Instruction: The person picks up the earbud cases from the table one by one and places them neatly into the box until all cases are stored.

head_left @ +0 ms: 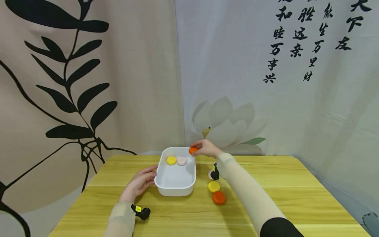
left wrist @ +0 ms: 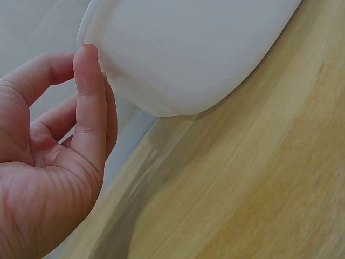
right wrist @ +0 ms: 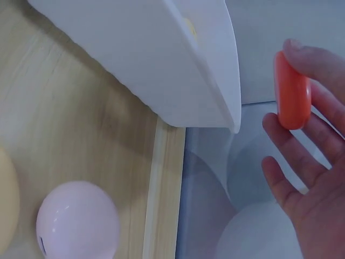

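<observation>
My right hand [head_left: 208,148] pinches an orange-red round disc [right wrist: 292,91] between thumb and fingers, at the far right corner of a white tub [head_left: 175,191]. The disc stands on edge in the right wrist view, apart from the tub wall. On the tub's left side my left hand [head_left: 142,181] holds the rim, thumb tip and a finger meeting at it in the left wrist view. Inside the tub lie a yellow disc [head_left: 171,160] and a pale pink disc [head_left: 181,161], side by side near its far end.
Right of the tub, another orange-red disc [head_left: 218,197], a yellow disc [head_left: 214,186] and a pale pink disc [right wrist: 78,221] lie in a row on the wooden table [head_left: 266,177]. The right wrist camera partly hides the pink one. A printed curtain [head_left: 148,82] hangs behind the table.
</observation>
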Motion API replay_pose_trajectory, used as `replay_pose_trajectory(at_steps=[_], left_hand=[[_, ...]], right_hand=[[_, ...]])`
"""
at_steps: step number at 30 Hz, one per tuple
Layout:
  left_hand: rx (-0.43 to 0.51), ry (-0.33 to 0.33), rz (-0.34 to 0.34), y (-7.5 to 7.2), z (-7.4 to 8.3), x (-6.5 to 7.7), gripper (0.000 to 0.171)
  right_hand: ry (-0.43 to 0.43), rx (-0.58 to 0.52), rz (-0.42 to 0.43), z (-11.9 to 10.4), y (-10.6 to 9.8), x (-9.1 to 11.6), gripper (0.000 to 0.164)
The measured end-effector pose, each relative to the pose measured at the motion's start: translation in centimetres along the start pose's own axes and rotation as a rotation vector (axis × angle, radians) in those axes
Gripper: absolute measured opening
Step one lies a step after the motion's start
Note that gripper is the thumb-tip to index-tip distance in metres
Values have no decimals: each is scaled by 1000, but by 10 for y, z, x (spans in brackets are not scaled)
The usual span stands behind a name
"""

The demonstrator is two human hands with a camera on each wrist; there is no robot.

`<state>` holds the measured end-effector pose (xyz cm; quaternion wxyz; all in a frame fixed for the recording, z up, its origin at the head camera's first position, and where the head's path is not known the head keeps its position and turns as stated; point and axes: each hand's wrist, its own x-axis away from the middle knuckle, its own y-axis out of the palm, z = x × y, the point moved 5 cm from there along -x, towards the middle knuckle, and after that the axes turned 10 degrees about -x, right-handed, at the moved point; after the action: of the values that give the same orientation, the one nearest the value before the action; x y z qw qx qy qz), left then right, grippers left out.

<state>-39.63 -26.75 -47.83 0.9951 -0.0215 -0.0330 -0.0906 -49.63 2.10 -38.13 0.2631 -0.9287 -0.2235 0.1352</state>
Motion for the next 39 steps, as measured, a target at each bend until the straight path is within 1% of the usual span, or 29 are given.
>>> replay_pose_trajectory(at_steps=[11, 20, 27, 32, 34, 39], left_hand=[[7, 2, 18, -2, 1, 1, 55], [9, 5, 5, -3, -1, 2, 57], [5, -10, 29, -4, -2, 1, 56], [-3, -18, 35, -3, -1, 0, 58], [0, -13, 30, -2, 0, 0, 57], [18, 42, -4, 0, 0, 0, 51]], right_hand=[[9, 6, -17, -5, 6, -3, 45], [4, 7, -28, -1, 10, -7, 44], [9, 7, -28, -1, 13, -9, 42], [2, 10, -25, -6, 14, -9, 44], [1, 10, -24, -9, 15, -8, 45], [3, 15, -23, -9, 18, -10, 45]])
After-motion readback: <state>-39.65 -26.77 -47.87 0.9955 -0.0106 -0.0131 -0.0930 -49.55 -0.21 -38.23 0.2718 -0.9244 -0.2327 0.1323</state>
